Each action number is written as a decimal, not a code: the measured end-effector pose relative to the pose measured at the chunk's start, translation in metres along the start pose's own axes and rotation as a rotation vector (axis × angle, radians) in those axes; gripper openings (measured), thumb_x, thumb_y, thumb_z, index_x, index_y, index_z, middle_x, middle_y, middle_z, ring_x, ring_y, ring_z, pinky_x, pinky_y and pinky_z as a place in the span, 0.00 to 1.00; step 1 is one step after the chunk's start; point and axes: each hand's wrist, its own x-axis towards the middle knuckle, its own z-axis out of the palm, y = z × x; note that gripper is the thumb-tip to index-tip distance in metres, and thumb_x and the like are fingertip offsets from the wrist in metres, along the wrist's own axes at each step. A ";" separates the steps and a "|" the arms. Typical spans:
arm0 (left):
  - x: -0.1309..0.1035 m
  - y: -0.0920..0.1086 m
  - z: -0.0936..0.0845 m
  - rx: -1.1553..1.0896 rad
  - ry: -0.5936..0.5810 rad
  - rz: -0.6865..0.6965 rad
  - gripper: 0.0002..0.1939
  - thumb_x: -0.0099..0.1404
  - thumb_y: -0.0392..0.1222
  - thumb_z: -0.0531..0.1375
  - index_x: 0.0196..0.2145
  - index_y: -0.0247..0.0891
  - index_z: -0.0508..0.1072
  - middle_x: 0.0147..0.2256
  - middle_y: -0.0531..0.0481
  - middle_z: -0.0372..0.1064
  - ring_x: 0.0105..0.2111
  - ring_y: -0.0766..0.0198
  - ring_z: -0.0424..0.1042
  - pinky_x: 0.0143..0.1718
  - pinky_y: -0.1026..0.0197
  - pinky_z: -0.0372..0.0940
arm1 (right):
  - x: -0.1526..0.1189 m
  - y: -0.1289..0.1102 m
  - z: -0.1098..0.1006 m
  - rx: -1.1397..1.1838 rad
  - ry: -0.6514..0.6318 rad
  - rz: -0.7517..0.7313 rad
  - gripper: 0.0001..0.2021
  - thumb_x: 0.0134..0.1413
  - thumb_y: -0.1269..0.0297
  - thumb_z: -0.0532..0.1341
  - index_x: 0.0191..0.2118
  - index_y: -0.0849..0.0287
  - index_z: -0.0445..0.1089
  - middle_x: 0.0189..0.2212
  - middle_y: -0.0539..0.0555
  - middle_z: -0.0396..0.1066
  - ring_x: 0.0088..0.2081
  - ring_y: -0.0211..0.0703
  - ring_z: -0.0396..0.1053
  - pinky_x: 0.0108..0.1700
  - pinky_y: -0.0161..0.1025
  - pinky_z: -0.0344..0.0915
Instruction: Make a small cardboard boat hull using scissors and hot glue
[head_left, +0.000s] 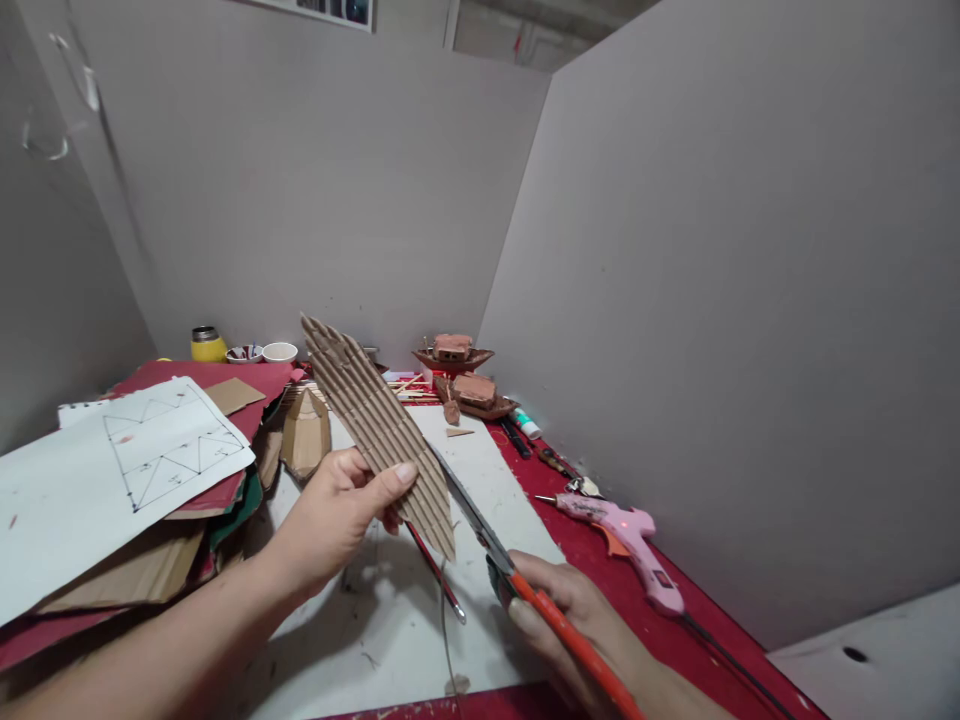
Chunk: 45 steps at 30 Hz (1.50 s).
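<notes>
A piece of corrugated cardboard (375,425), ridged side up with pointed ends, is gripped in my left hand (341,505), thumb on top and fingers beneath. My right hand (559,610) is closed around orange-handled scissors (487,540). Their blades lie along the right edge of the cardboard, where a thin strip (448,640) hangs down. On the white board below, a dark red pencil (439,575) is partly covered by the cardboard and my left hand. Behind my left hand rests a boat-shaped cardboard piece (306,435).
A pink glue gun (626,540) lies on the red cloth at right. Brown model boats (454,350) stand at the back. At left, a sheet with a drawn pattern (172,440) tops stacked cardboard (127,575). A yellow jar (208,345) and white cup (280,352) stand behind it.
</notes>
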 end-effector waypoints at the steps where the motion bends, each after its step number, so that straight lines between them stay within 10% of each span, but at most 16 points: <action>1: 0.000 0.001 0.000 -0.012 -0.001 -0.002 0.15 0.58 0.48 0.65 0.21 0.35 0.71 0.19 0.55 0.64 0.21 0.70 0.61 0.24 0.66 0.59 | 0.000 0.001 0.000 -0.003 0.009 0.000 0.25 0.59 0.39 0.49 0.25 0.56 0.53 0.20 0.44 0.46 0.21 0.33 0.44 0.21 0.33 0.45; 8: 0.002 0.007 0.002 -0.164 0.158 0.030 0.10 0.58 0.45 0.66 0.34 0.37 0.77 0.32 0.50 0.76 0.30 0.66 0.71 0.33 0.65 0.65 | -0.002 0.010 0.005 -0.067 -0.044 -0.027 0.21 0.61 0.45 0.51 0.27 0.57 0.54 0.22 0.45 0.47 0.23 0.34 0.46 0.24 0.33 0.48; 45: -0.005 0.003 0.010 -0.164 0.089 0.014 0.08 0.59 0.43 0.66 0.33 0.36 0.75 0.33 0.49 0.77 0.32 0.65 0.73 0.38 0.63 0.67 | -0.007 0.017 0.008 -0.015 -0.097 -0.046 0.16 0.61 0.50 0.55 0.31 0.56 0.55 0.22 0.43 0.50 0.22 0.33 0.46 0.24 0.32 0.49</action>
